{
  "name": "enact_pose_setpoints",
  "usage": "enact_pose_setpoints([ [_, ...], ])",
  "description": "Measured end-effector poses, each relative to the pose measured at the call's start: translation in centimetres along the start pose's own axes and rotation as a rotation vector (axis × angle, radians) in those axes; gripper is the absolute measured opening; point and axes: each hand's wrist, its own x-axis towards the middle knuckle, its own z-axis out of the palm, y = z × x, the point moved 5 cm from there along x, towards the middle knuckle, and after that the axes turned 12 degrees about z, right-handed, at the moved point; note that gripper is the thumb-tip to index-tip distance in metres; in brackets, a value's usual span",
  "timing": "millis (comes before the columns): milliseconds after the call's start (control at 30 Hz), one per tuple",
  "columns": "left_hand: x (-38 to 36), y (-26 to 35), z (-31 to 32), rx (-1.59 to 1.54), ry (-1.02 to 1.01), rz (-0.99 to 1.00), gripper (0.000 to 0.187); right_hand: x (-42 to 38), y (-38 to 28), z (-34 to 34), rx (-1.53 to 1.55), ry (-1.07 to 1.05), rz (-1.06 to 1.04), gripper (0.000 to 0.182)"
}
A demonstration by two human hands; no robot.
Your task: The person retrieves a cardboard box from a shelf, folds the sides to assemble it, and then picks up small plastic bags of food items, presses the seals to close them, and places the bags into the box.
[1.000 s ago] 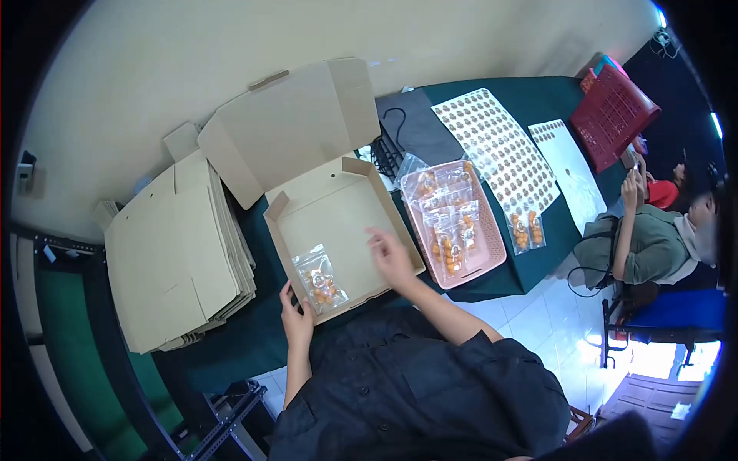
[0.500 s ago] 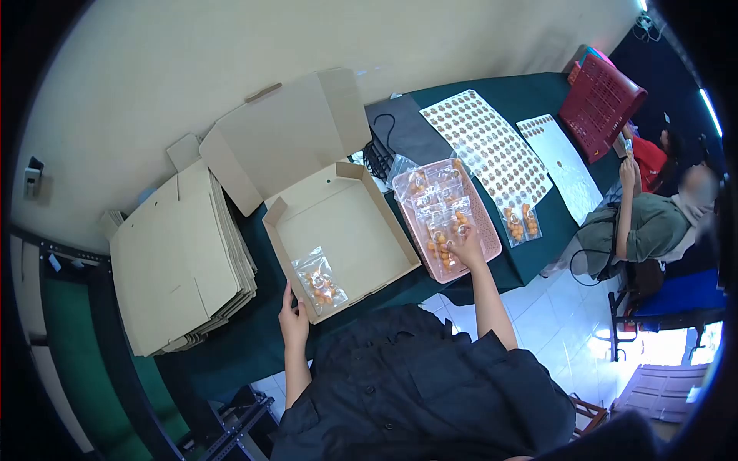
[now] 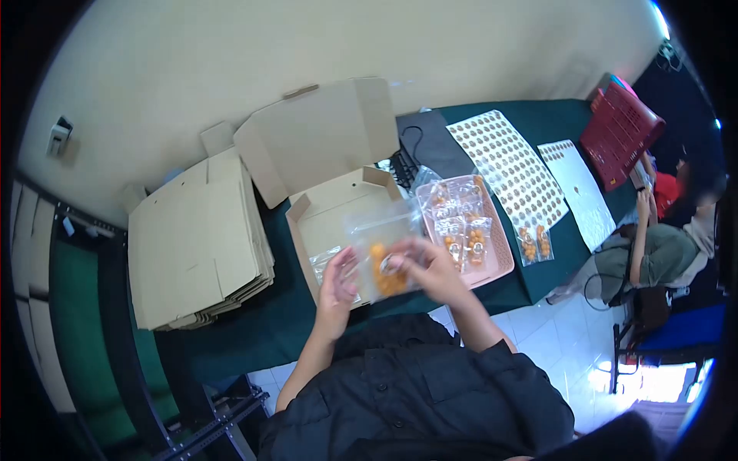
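A clear plastic bag of orange round pieces (image 3: 390,284) with a printed label is up in front of me, over the near side of the open cardboard box (image 3: 330,215). My right hand (image 3: 434,270) grips the bag from its right side, thumb and fingers closed on it. Close at the bag's left edge is my left hand (image 3: 336,290), its fingers apart and slightly curved. Another clear bag (image 3: 323,261) lies in the box, partly hidden behind my left hand. To the right, the pink basket (image 3: 503,257) holds several similar bags.
Flattened cardboard boxes (image 3: 196,246) are stacked at the left. Beyond the basket lie a sticker sheet (image 3: 511,165), two small filled bags (image 3: 536,244) and a mostly white sheet (image 3: 580,196). A dark red basket (image 3: 619,134) stands at the far right, near a person in a green top (image 3: 667,250).
My right hand has lifted a bag out of the pink basket and brought it left over the box. My left hand has left the box's side and come up beside the bag.
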Motion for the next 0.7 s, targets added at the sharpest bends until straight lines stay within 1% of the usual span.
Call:
enact_pose_setpoints([
  [33,0.1,0.6,0.5,-0.131,0.041,0.026,0.038,0.2,0.5,1.7,0.012,-0.061,-0.013,0.022],
  [67,0.0,0.7,0.4,-0.122,0.063,0.033,0.038,0.4,1.2,3.0,0.027,-0.121,-0.025,0.021],
  [100,0.0,0.4,0.4,-0.108,0.034,-0.059,0.040,0.8,2.3,3.8,0.060,-0.147,0.029,0.021],
  [133,-0.1,0.1,0.5,-0.097,0.001,-0.151,0.041,1.2,2.7,4.1,0.057,-0.162,0.030,0.021],
  [200,0.1,0.1,0.2,-0.103,0.038,-0.118,0.038,1.9,2.9,4.2,0.114,-0.180,0.023,0.021],
  [267,0.1,-0.5,-0.4,-0.133,0.058,-0.125,0.038,2.4,3.3,4.1,0.059,-0.207,0.028,0.021],
  [300,0.1,-0.6,-0.7,-0.133,0.067,-0.121,0.038,2.8,3.9,4.0,0.098,-0.230,0.083,0.022],
  [333,0.1,-0.9,-1.0,-0.145,0.060,-0.145,0.039,3.1,4.4,4.1,0.138,-0.254,0.141,0.024],
  [433,-0.1,-1.0,-1.6,-0.197,0.064,-0.213,0.042,3.7,4.7,4.0,0.123,-0.309,0.176,0.027],
  [467,-0.1,-1.2,-1.6,-0.239,0.068,-0.247,0.043,3.8,5.0,4.2,0.127,-0.308,0.182,0.027],
  [500,-0.2,-1.4,-1.4,-0.240,0.067,-0.252,0.043,4.0,5.3,4.1,0.180,-0.239,0.204,0.027],
  [533,-0.1,-1.4,-1.2,-0.148,0.082,-0.185,0.044,4.2,5.5,4.1,0.231,-0.170,0.224,0.027],
  [567,0.0,-1.3,-1.1,-0.055,0.098,-0.116,0.044,4.1,5.1,4.4,0.112,-0.117,0.150,0.027],
  [600,-0.2,-1.5,-0.9,-0.055,0.099,-0.115,0.044,3.9,5.1,4.8,0.111,-0.119,0.151,0.027],
  [667,-0.7,-1.6,-0.9,-0.088,0.171,-0.101,0.041,3.3,4.4,5.3,0.142,-0.117,0.041,0.026],
  [700,-0.7,-1.1,-0.9,-0.076,0.149,-0.097,0.040,3.2,3.7,5.4,0.116,-0.136,0.060,0.024],
])
